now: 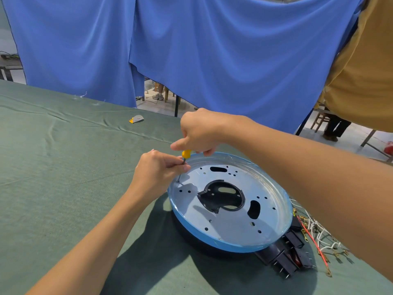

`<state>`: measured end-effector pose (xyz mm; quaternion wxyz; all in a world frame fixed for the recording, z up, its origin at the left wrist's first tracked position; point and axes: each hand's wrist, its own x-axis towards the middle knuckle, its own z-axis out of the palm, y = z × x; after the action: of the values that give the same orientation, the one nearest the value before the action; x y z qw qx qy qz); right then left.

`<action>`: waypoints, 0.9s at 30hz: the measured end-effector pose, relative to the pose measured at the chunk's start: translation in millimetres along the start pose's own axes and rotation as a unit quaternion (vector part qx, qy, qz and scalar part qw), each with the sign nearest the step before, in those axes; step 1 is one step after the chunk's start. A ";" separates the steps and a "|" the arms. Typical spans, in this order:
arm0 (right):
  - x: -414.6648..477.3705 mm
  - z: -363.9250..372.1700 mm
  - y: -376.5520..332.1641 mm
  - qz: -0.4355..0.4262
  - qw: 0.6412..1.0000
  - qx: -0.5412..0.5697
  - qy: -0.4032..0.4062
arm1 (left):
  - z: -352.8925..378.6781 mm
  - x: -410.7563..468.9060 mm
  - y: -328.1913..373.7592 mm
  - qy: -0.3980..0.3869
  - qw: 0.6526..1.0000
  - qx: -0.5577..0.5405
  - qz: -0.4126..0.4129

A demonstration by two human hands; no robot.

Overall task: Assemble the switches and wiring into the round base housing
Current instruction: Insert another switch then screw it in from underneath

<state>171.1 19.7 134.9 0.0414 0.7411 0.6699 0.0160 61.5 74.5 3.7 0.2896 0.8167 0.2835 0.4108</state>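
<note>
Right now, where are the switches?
In the head view, the switches lie on the green table at lower right, against the round base's near edge, beside the loose wires.

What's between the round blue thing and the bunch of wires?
In the head view, black switches lie between the round base housing and the wires, near its lower right edge.

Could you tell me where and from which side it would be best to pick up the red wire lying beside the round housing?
Probably pinch the red wire along its bare middle stretch, coming from above on the side away from the round base housing. It lies flat on the green cloth among the white wires, and its ends carry small metal terminals, poor to grip.
</note>
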 end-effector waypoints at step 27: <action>-2.6 1.9 -1.7 -0.025 0.999 -0.005 0.038 | -2.6 3.0 -1.9 -0.037 0.998 0.035 0.029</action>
<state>169.4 17.2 132.9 0.0200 0.7229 0.6890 0.0467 60.4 78.4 5.1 0.2591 0.8487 0.2627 0.3790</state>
